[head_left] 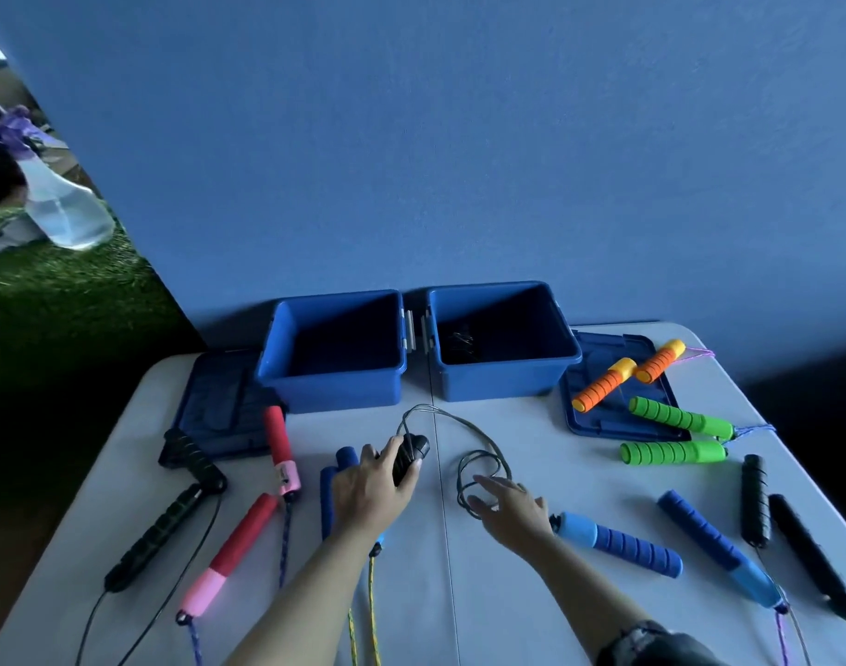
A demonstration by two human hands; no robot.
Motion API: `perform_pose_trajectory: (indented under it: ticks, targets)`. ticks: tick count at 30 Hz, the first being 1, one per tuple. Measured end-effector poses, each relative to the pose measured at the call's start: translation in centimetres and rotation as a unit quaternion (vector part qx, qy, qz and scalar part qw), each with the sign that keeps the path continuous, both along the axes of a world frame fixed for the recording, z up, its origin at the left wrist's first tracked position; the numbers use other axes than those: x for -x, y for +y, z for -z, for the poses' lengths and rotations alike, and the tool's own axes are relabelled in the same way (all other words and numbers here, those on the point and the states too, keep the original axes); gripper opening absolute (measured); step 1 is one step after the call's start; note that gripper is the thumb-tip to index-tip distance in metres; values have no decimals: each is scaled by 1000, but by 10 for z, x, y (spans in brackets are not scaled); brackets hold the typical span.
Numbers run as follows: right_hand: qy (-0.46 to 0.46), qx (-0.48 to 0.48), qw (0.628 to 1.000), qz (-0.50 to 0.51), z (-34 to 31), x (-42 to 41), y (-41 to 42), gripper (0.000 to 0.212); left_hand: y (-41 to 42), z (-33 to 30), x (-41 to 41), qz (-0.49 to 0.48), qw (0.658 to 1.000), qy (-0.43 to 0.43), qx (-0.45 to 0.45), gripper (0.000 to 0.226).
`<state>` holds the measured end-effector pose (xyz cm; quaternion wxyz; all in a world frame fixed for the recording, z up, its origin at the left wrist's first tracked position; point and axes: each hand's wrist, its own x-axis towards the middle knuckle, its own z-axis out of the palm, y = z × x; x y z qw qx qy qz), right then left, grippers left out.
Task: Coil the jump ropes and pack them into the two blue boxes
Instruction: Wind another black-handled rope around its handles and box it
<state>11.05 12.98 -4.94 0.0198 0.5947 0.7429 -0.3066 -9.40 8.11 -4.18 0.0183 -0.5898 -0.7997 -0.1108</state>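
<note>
Head view: my left hand (375, 483) is gripping a black handle (410, 456) on the table (459, 593), its long axis pointing away toward the two blue boxes (334, 377). The thin black cable (478, 437) is arcing from it rightward into small loops lying under my right hand (512, 509), whose fingers are spread flat, holding nothing. I judge the right hand nearer the loops.

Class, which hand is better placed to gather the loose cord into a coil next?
Probably the right hand: it is open and lies on the cord loops. The left hand is busy gripping the black handles.
</note>
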Motion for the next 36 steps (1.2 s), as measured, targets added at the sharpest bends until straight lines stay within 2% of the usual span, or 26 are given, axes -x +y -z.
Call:
perform_pose_trajectory:
  ticks: [2,3,5,7,9,10,15,17,22,26,28,32,36]
  targets:
    - [105,25,989,101,-2,5,-1,41,-1,-1,1,-4,1000,-6,5,47]
    - [188,39,968,163,-5,6,-1,35,-1,-1,2,-9,1000,-9,5,47]
    - [358,65,890,274,-9,3,-1,20,0,2,6,-26,999,-19,-1,49]
    - [465,93,820,322,-10,-5,0,13,0,0,10,-53,998,-32,0,51]
    - [556,140,752,325,-11,-16,3,19,-1,-7,16,-92,994,-54,7,46]
    - [569,154,743,317,-11,-23,5,28,-1,-9,20,-113,992,-60,18,44]
    - [455,126,847,246,6,-55,13,53,-2,-9,37,-172,982,-63,51,39]
    - [396,84,882,244,9,-64,15,56,-3,-9,38,-183,979,-66,55,38]
    - [295,28,920,257,5,-80,20,49,-3,-11,36,-185,978,-63,74,40]
    - [169,-85,965,184,9,-97,23,58,-3,-10,36,-179,978,-69,77,40]
    - [117,-103,972,173,8,-106,23,58,-5,-11,35,-181,978,-63,77,40]
    - [101,-45,966,235,5,-118,26,69,-7,-12,35,-186,979,-62,64,39]
    - [9,40,965,258,12,-124,30,56,-7,-11,35,-181,979,-62,63,39]
